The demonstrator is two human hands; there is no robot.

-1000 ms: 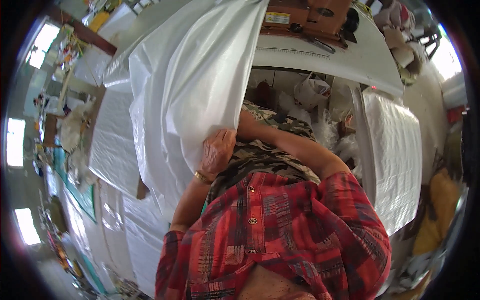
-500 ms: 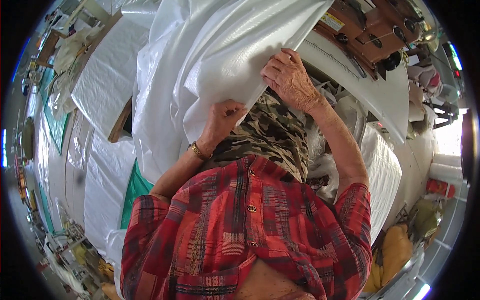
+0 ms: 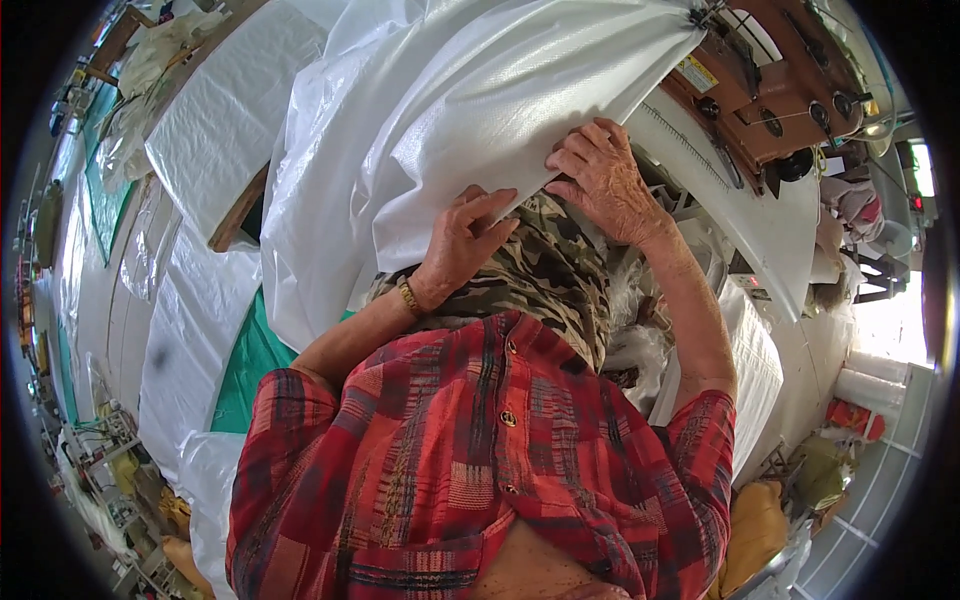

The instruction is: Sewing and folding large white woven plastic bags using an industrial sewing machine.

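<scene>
A large white plastic sheet [image 3: 440,150] drapes over the front of the table and my lap, its edge running up to a brown sewing machine [image 3: 770,90] at the upper right. My right hand [image 3: 605,180] grips this edge, fingers curled over it and thumb tucked beneath. Lower and to the left, my left hand [image 3: 465,245] lies at the same edge with its thumb and forefinger spread apart. The part of the sheet under its palm is hidden.
A pale machine table [image 3: 740,200] with a ruler strip extends right of my right hand. More white sheeting [image 3: 225,110] covers a wood-edged surface at the left. Green sheeting [image 3: 255,365] lies near my left elbow. Crumpled clear plastic [image 3: 640,340] sits beside my right thigh.
Both hands have shifted slightly right in the picture along with the sheet and machine. My left thumb and forefinger, pinched together before, have parted. My right hand stays on the edge.
</scene>
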